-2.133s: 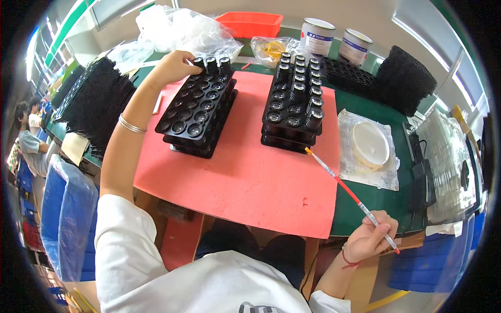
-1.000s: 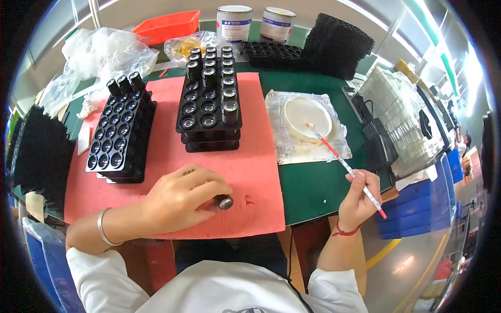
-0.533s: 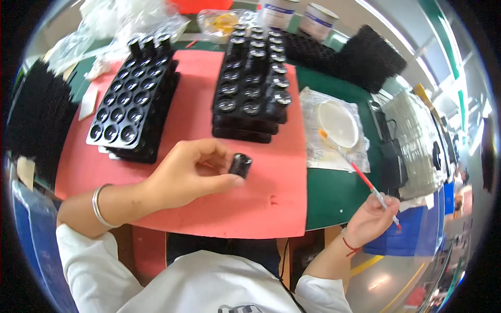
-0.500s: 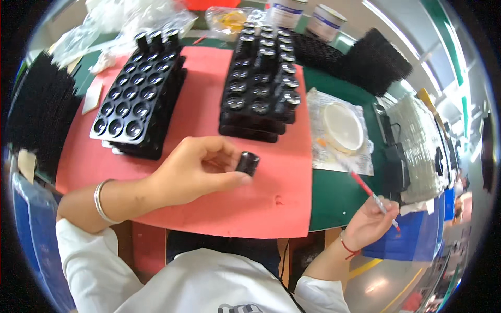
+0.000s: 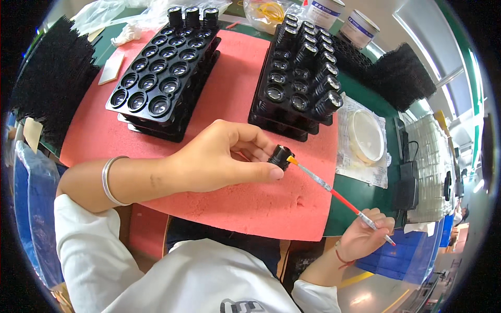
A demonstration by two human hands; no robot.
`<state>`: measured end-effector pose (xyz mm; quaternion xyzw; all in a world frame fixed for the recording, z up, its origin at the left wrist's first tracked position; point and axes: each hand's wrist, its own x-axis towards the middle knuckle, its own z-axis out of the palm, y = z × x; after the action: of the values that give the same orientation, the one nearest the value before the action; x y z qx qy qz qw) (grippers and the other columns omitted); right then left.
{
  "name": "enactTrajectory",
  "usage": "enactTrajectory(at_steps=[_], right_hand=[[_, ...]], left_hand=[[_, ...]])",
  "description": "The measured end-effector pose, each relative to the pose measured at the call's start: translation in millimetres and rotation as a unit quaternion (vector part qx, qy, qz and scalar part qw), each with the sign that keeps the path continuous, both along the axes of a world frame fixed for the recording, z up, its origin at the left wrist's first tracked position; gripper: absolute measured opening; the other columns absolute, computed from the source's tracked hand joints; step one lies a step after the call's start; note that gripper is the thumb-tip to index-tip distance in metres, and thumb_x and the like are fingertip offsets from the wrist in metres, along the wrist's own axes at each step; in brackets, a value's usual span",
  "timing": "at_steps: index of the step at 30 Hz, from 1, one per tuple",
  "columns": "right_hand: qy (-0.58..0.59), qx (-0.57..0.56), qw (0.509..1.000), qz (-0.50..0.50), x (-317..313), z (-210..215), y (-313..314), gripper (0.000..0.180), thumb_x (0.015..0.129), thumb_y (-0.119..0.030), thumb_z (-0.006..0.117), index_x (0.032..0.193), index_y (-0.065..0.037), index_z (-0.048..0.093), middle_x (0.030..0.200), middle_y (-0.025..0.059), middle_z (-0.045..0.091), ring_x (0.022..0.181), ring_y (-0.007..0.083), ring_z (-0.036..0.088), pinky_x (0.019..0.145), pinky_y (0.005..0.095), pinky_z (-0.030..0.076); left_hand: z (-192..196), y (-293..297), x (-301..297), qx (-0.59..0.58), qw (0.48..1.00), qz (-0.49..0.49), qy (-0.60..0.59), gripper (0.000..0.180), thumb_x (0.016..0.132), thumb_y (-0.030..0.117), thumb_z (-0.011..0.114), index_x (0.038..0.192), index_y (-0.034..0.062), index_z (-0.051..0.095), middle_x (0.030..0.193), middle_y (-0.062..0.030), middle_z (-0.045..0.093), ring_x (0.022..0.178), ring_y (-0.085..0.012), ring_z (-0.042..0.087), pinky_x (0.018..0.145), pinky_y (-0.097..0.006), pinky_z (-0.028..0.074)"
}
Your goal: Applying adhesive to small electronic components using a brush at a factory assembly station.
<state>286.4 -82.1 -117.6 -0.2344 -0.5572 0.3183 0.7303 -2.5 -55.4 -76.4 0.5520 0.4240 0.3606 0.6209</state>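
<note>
My left hand (image 5: 222,156) pinches a small black cylindrical lens barrel (image 5: 281,157) between thumb and fingers, above the pink foam mat (image 5: 245,208). A thin red and silver paintbrush (image 5: 342,198) is gripped near its rear end by my right hand (image 5: 368,235). Its orange tip meets the rim of the barrel, or lies just in front of it. Beyond my left hand stands a black tray (image 5: 152,70) of round lens sockets, with several barrels upright at its far end. A second black tray (image 5: 289,116) to the right carries several glass-topped black barrels.
A round shallow dish (image 5: 366,136) lies on printed paper on the green table at right. Two cans (image 5: 359,28) stand behind. Black bristly stacks (image 5: 49,83) flank the mat. Clear plastic trays (image 5: 425,167) are piled at far right. A white block (image 5: 111,69) lies at the mat's left.
The brush tip has swung from beside the dish to the lens barrel. My left hand has shifted right with the barrel, whose end now tilts toward the brush. The view has shifted too.
</note>
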Motion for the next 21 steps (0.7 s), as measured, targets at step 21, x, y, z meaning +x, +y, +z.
enactTrajectory(at_steps=[21], right_hand=[[-0.041, 0.016, 0.982, -0.185, 0, -3, -2, 0.031, 0.090, -0.031, 0.040, 0.072, -0.006, 0.037, 0.054, 0.0033, 0.035, 0.050, 0.0109, 0.032, 0.050, 0.0239, 0.026]], left_hand=[[73, 20, -51, 0.439, 0.764, 0.233, 0.412, 0.029, 0.065, 0.013, 0.071, 0.089, 0.0030, 0.058, 0.069, 0.0003, 0.052, 0.058, -0.0064, 0.042, 0.052, -0.020, 0.034]])
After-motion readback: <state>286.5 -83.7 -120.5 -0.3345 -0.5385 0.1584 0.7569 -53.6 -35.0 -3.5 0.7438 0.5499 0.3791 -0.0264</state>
